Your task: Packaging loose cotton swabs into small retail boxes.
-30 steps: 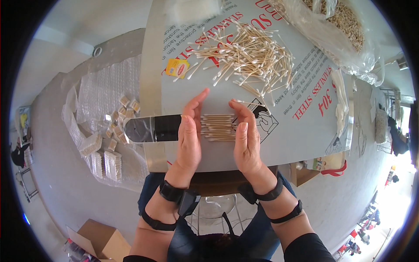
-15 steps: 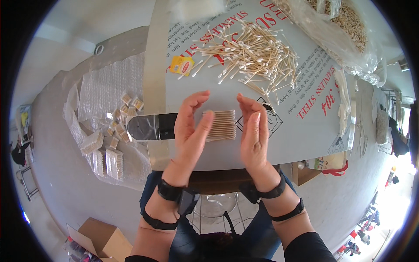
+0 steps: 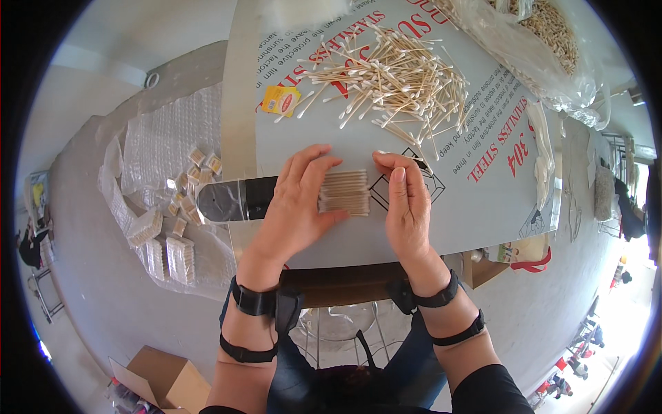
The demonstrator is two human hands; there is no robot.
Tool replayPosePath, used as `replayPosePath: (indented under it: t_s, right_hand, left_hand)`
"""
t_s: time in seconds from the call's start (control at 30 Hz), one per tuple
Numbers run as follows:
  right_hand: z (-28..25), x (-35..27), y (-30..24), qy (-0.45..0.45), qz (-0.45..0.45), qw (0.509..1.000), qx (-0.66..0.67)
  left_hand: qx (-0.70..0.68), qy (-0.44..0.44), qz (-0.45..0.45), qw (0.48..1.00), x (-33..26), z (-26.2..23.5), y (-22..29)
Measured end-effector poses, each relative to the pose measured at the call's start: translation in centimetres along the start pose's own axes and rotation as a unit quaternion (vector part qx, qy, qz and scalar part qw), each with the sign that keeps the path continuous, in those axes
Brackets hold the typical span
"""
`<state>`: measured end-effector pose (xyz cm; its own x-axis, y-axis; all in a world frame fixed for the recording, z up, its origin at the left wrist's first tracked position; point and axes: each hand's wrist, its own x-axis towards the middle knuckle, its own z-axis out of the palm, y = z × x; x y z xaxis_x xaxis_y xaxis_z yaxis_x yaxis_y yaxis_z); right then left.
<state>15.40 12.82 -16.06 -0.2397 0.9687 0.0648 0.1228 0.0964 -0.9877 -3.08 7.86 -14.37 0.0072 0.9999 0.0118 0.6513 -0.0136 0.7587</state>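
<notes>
Left hand (image 3: 298, 200) flat, fingers spread, pressing the left end of a neat row of cotton swabs (image 3: 345, 192). Right hand (image 3: 405, 207) fingers straight, butted against the row's right end. Neither hand closed around it, just squeezing it between them. Row lies flat on the counter (image 3: 476, 221), near its front edge, on grey protective film with red print. Under the left hand: clear plastic sleeve (image 3: 231, 200) sticking out left past the counter edge. Behind the hands: loose pile of swabs (image 3: 393, 76), well apart from the row, a few strays reaching toward the right fingertips. Small yellow packet (image 3: 281, 101) left of the pile. Clear bag of more swabs (image 3: 545, 34) far right corner. Floor left: bubble wrap (image 3: 172, 145) with packed swab bundles (image 3: 181, 259). Cardboard box (image 3: 160, 376) bottom left.
</notes>
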Motion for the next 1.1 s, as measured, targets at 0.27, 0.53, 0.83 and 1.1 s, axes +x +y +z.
replayPosePath:
  t_s: [0.27,0.53,0.83,1.1]
  right_hand:
    - [-0.1,-0.1,0.1,-0.001,0.001,1.000,0.003]
    - [-0.1,0.0,0.0,-0.003,0.001,1.000,0.004]
    - [0.2,-0.1,0.3,-0.006,-0.016,1.000,-0.010]
    - [2.0,-0.3,0.3,-0.072,-0.062,0.995,0.039]
  left_hand:
    - [-0.004,0.004,0.008,1.000,0.2,-0.2,-0.3]
    - [-0.002,0.011,0.024,1.000,0.3,-0.4,-0.4]
    - [-0.241,0.062,-0.026,0.968,0.3,1.2,-1.2]
    - [-0.423,0.137,-0.026,0.896,-0.3,3.6,0.2]
